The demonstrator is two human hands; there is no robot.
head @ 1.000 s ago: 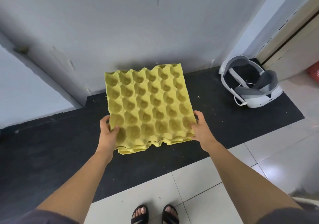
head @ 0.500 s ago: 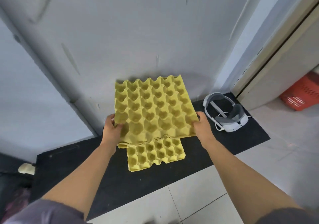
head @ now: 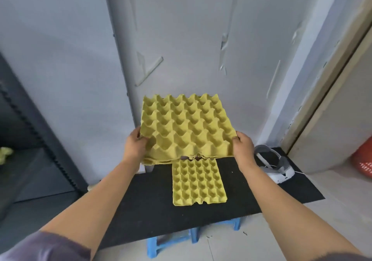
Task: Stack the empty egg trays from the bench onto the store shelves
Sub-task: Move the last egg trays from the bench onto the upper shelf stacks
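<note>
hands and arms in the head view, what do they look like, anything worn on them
The left hand and right hand are bare: no gloves, and no ring, watch or bracelet shows. The forearms are uncovered too. A greyish-purple left sleeve begins near the elbow; the right sleeve, grey, barely shows at the bottom edge.

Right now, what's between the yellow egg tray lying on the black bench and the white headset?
Just bare black bench between the egg tray and headset. In the head view, the right forearm crosses above it.
</note>
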